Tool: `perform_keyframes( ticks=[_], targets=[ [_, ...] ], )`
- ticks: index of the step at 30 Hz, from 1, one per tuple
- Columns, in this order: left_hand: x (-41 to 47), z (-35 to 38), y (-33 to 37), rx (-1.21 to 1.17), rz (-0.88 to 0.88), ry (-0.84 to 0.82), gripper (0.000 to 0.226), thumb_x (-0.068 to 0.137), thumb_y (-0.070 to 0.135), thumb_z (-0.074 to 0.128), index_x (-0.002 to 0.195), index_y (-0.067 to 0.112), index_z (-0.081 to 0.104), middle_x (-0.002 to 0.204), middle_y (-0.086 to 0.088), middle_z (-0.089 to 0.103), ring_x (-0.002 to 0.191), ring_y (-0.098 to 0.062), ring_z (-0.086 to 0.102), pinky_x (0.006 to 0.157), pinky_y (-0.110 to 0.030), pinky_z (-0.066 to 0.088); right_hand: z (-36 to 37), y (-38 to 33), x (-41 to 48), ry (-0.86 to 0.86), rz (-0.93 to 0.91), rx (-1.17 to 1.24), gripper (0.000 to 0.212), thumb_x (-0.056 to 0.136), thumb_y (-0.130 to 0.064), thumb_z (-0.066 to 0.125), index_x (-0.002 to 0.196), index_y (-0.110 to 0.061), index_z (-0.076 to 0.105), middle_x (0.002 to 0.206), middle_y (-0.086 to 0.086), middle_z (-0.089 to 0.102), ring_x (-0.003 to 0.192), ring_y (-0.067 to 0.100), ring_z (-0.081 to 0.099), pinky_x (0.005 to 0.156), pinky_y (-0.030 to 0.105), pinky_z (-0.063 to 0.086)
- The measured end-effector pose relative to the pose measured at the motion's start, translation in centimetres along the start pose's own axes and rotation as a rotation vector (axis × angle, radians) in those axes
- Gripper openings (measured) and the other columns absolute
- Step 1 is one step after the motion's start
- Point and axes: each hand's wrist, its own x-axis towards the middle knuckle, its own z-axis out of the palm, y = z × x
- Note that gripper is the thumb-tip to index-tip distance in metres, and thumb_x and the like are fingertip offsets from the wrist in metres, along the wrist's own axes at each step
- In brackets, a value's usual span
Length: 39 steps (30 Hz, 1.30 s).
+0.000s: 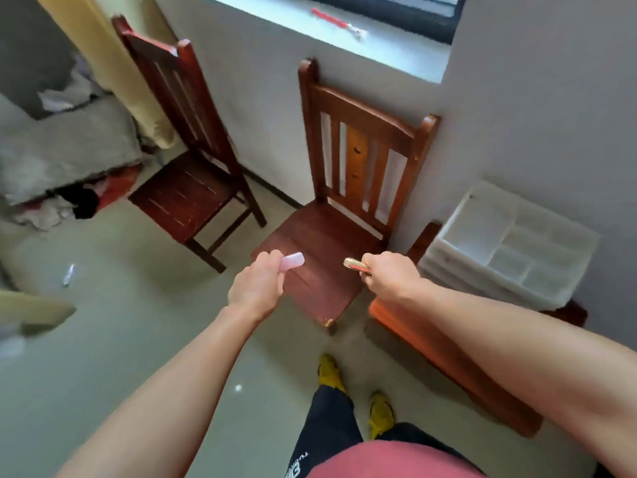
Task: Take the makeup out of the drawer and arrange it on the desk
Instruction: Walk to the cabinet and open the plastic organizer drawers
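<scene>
My left hand (256,286) grips a small pale pink makeup item (292,261) whose end sticks out past the fingers. In my right hand (391,276) is a slim gold tube (355,264), pinched near one end. Both hands hover over the seat of a wooden chair (320,253). To the right, a white plastic drawer organiser (510,250) with several divided compartments stands on an orange-brown wooden desk (458,367); the compartments in sight look bare.
A second, darker wooden chair (186,194) stands to the left by the wall. A bed with piled cloth (58,157) fills the far left. A red object (334,20) lies on the window sill. My yellow shoes (381,412) are on the pale floor.
</scene>
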Motion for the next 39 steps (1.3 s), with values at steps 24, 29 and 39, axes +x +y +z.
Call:
perform_keyframes(
  ticks=[24, 29, 39],
  targets=[
    [-49.1, -14.7, -51.9, 0.266, -1.014, 0.291, 0.015, 0.098, 0.015, 0.045, 0.113, 0.016, 0.047, 0.106, -0.006, 0.051, 0.080, -0.034, 0.064, 0.057, -0.037, 0.034, 6.5, -77.6, -6.4, 0.174, -1.429, -0.547, 0.021, 0.099, -0.030, 0.044, 0.110, -0.014, 0.051, 0.103, 0.005, 0.067, 0.089, 0.034, 0.064, 0.062, 0.034, 0.033],
    [-54.8, -15.4, -60.1, 0.266, -1.169, 0.320, 0.019, 0.097, 0.014, 0.047, 0.116, 0.014, 0.047, 0.105, -0.007, 0.051, 0.078, -0.031, 0.064, 0.057, -0.036, 0.035, 8.4, -91.4, -8.4, 0.227, -1.615, -0.583, 0.024, 0.101, -0.033, 0.043, 0.115, -0.015, 0.051, 0.104, 0.005, 0.067, 0.090, 0.033, 0.063, 0.063, 0.034, 0.034],
    [-64.1, -17.4, -76.3, 0.245, -1.556, 0.313, 0.026, 0.096, 0.009, 0.045, 0.121, 0.017, 0.045, 0.110, -0.004, 0.049, 0.083, -0.026, 0.064, 0.060, -0.033, 0.034, 16.3, -119.2, -11.9, 0.187, -1.957, -0.650, 0.023, 0.102, -0.032, 0.041, 0.116, -0.017, 0.049, 0.100, 0.003, 0.065, 0.081, 0.027, 0.062, 0.062, 0.033, 0.036]
  ],
)
